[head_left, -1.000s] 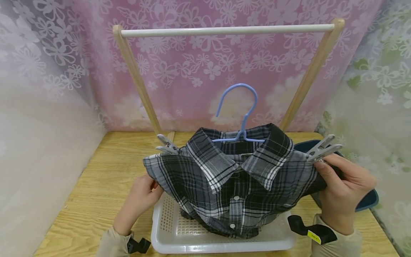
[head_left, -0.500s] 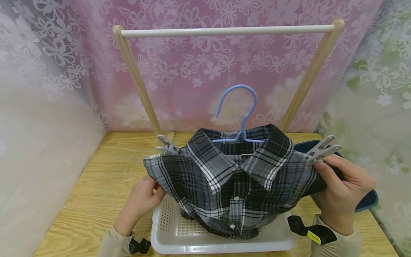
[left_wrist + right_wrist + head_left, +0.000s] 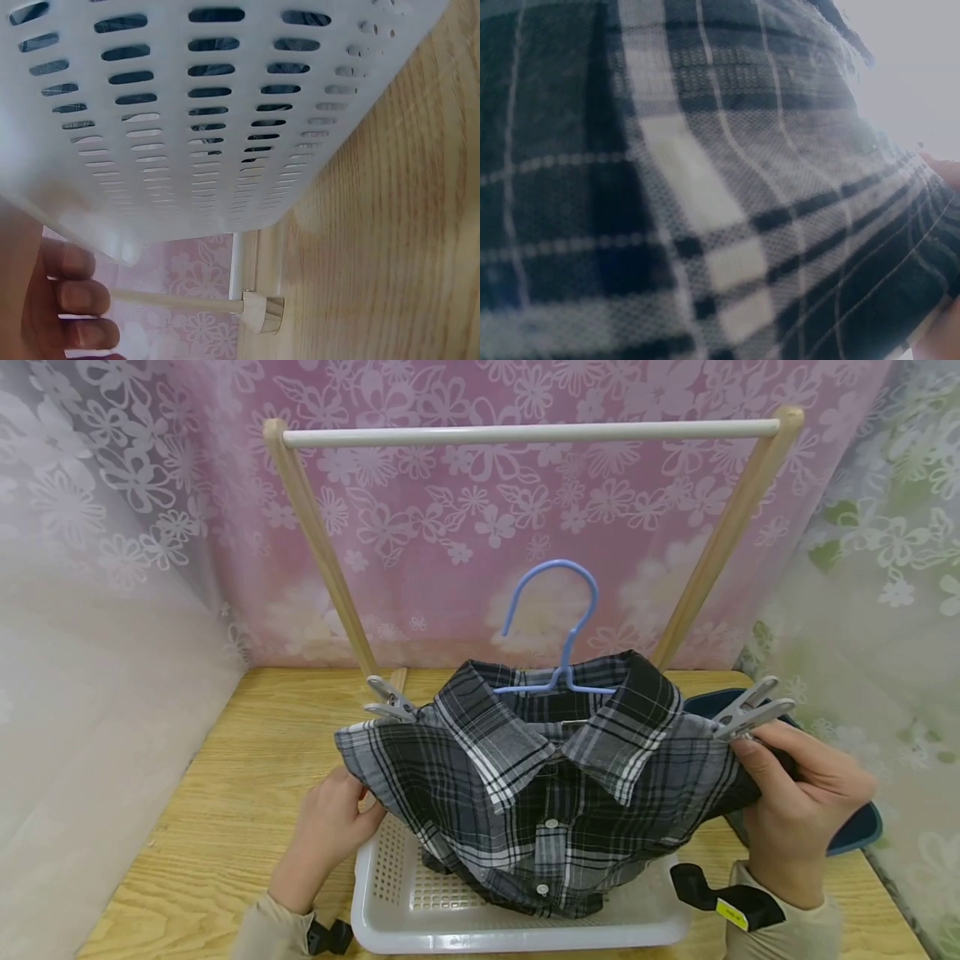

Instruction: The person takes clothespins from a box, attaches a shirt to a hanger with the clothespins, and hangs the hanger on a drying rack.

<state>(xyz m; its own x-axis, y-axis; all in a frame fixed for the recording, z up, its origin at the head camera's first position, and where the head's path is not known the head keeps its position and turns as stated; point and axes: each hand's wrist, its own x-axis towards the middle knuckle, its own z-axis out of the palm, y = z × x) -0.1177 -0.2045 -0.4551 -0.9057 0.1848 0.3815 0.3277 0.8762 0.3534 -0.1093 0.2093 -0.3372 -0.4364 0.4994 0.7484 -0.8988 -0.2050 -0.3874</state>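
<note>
A grey-and-black plaid shirt point(image 3: 480, 777) is on a blue hanger point(image 3: 567, 643), whose hook rises out of the collar. Grey clothes pegs clip both shoulders: the left peg point(image 3: 390, 697) and the right peg point(image 3: 753, 708). My right hand point(image 3: 802, 793) pinches the shirt just under the right peg, thumb in front. At the left sleeve edge, my left hand point(image 3: 330, 822) holds the cloth, its fingertips partly hidden behind the sleeve. In the left wrist view, its fingers point(image 3: 84, 297) curl beside the basket. Plaid cloth point(image 3: 705, 172) fills most of the right wrist view.
A white slotted basket point(image 3: 517, 941) stands under the shirt, with dark cloth showing through its holes. Behind is a wooden rack with a white rail point(image 3: 532, 433). A dark blue container point(image 3: 858, 833) sits on the wooden table point(image 3: 217, 802) at right. Flowered curtains enclose the sides.
Both hands keep almost the same places. The hanger hook has shifted very slightly left and down, and my right hand with its peg a little left.
</note>
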